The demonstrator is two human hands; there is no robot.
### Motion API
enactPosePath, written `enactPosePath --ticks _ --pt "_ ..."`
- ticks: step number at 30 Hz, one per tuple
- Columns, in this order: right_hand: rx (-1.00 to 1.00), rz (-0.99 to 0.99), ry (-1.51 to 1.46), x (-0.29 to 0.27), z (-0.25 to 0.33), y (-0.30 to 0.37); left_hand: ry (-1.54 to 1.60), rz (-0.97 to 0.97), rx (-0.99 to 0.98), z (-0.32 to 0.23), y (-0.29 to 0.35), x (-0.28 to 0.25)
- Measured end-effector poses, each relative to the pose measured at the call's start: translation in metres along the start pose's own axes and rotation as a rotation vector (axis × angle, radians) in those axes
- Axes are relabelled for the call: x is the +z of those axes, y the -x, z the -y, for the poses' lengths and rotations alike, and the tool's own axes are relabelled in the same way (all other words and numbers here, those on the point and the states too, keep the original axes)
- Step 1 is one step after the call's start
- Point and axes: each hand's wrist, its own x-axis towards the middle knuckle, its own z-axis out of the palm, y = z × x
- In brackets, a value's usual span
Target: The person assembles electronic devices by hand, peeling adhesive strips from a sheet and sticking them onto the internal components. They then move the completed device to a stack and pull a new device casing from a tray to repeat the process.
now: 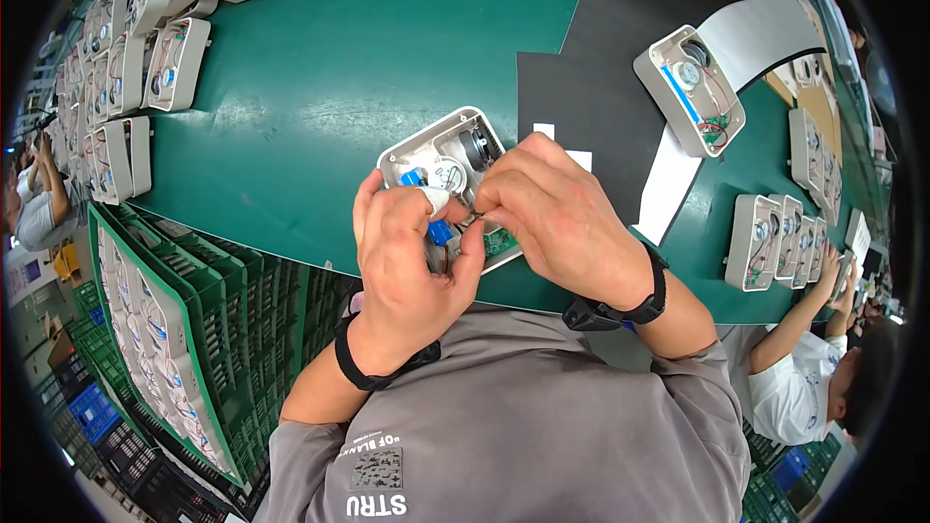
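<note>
Right in front of me an open off-white plastic housing (407,153) lies on the table. Inside it I see a black round part (475,147), a whitish disc-shaped part (448,174), a blue cylinder (441,232) and a green circuit board (499,243). My left hand (412,247) reaches over the housing's near left side, with a white wrap on one finger. My right hand (562,218) comes in from the right. The fingertips of both hands pinch together above the housing's middle; what they hold is too small and too covered to name.
Another open housing (693,92) rests on black sheets (581,107) at the right. Housings (174,66) are stacked at the far left, and several more (754,242) stand at the right edge. Green crates (242,329) are below left. A person (799,378) works at the right.
</note>
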Motion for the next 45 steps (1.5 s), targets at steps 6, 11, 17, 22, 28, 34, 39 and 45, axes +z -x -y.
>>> enactPosePath --ticks 6,11,17,22,28,34,39,45 --pt "0.008 0.002 0.01 0.001 0.0 0.0 -0.073 0.029 0.021 -0.004 0.0 -0.001" --pt "-0.004 -0.056 -0.057 0.003 -0.004 0.002 0.024 0.093 -0.096 -0.006 0.0 -0.003" --pt "-0.003 -0.021 -0.157 -0.005 -0.009 0.001 0.133 0.193 -0.218 -0.005 -0.005 -0.011" --pt "0.023 0.079 -0.069 -0.01 -0.005 -0.005 0.133 0.2 -0.171 -0.002 -0.004 -0.012" --pt "0.021 0.151 -0.024 -0.015 -0.002 -0.011 0.112 0.197 -0.143 -0.002 -0.003 -0.011" --pt "0.031 0.178 -0.058 -0.017 -0.007 -0.011 0.083 0.194 -0.125 -0.004 -0.004 -0.011" --pt "0.02 0.181 -0.053 -0.016 -0.008 -0.012 0.082 0.23 -0.135 -0.007 -0.008 -0.013" --pt "0.023 0.143 -0.086 -0.014 -0.007 -0.009 0.132 0.208 -0.199 -0.005 -0.006 -0.011"
